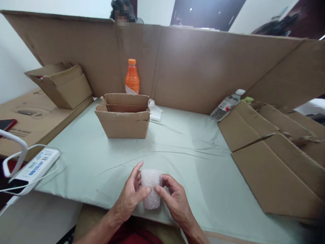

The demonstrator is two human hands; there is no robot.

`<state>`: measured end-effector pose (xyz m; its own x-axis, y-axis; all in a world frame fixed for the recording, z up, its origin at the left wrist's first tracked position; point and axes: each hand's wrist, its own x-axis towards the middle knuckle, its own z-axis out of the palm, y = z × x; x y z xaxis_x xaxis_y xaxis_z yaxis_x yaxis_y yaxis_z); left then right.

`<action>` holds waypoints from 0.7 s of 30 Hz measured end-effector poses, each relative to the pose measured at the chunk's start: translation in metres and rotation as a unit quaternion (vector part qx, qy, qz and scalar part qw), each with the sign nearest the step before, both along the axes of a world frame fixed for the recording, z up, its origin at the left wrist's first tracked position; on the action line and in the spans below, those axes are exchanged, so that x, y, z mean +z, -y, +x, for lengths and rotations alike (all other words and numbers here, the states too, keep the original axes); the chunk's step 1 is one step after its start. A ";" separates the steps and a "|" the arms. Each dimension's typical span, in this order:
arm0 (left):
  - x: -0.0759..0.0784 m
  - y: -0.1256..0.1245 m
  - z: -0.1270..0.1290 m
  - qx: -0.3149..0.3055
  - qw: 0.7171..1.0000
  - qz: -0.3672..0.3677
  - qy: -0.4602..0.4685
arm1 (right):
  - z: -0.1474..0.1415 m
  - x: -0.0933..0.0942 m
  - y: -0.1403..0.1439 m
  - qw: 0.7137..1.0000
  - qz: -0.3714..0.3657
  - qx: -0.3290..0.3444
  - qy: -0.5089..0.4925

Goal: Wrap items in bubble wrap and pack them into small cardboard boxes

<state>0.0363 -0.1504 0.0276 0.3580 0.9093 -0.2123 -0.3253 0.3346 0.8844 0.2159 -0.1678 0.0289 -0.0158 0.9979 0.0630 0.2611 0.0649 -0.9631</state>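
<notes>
Head view: both hands grip an unlabelled bubble-wrapped bundle.

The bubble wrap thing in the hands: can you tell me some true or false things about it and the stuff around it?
1. Both hands hold the bubble-wrap bundle. True: left hand and right hand grip its sides.
2. The bottle behind the open box is green. False: it is orange.
3. The open box sits on the table cloth. True.
4. The clear bottle stands upright. False: it lies tilted against cardboard.
5. The power strip is on the right. False: it is on the left.
</notes>
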 end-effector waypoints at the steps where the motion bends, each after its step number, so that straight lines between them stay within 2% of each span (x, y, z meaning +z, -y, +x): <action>1: -0.001 0.001 0.000 -0.016 1.000 -0.011 0.013 | -0.001 -0.002 -0.001 1.000 -0.005 -0.018 -0.014; 4: -0.006 0.001 0.000 -0.061 0.997 -0.038 -0.015 | 0.004 -0.003 -0.004 0.998 -0.028 -0.044 -0.027; 6: -0.010 0.001 0.000 -0.072 0.995 -0.012 -0.072 | 0.012 0.002 -0.008 0.998 -0.047 -0.025 -0.025; 8: -0.012 -0.001 -0.004 -0.105 0.981 0.047 -0.155 | 0.017 0.011 -0.012 0.997 -0.065 0.030 -0.004; 11: -0.002 -0.012 -0.019 -0.171 0.926 0.179 -0.286 | 0.022 0.024 -0.016 0.989 -0.074 0.111 0.065; 12: 0.005 -0.021 -0.028 -0.156 0.901 0.245 -0.323 | 0.024 0.028 -0.018 0.986 -0.071 0.117 0.091; 13: 0.016 -0.033 -0.037 -0.114 0.871 0.321 -0.355 | 0.026 0.032 -0.020 0.985 -0.065 0.114 0.114; 14: 0.028 -0.048 -0.048 -0.044 0.829 0.402 -0.386 | 0.028 0.035 -0.023 0.983 -0.058 0.107 0.136; 16: 0.056 -0.085 -0.071 0.122 0.712 0.528 -0.447 | 0.034 0.043 -0.030 0.979 -0.036 0.092 0.178; 18: 0.081 -0.126 -0.091 0.221 0.602 0.581 -0.501 | 0.041 0.054 -0.040 0.973 0.001 0.077 0.216; 19: 0.089 -0.144 -0.099 0.239 0.563 0.593 -0.524 | 0.044 0.061 -0.045 0.970 0.026 0.066 0.233; 20: 0.094 -0.160 -0.106 0.244 0.538 0.599 -0.541 | 0.048 0.069 -0.051 0.966 0.054 0.051 0.246; 21: 0.096 -0.171 -0.111 0.245 0.524 0.602 -0.551 | 0.051 0.078 -0.057 0.962 0.083 0.035 0.257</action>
<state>-0.0742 0.0207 0.1235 0.2816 0.5479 0.7878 0.8180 -0.5662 0.1014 0.2668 -0.1107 0.1071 -0.1537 0.9703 0.1869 0.6899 0.2408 -0.6827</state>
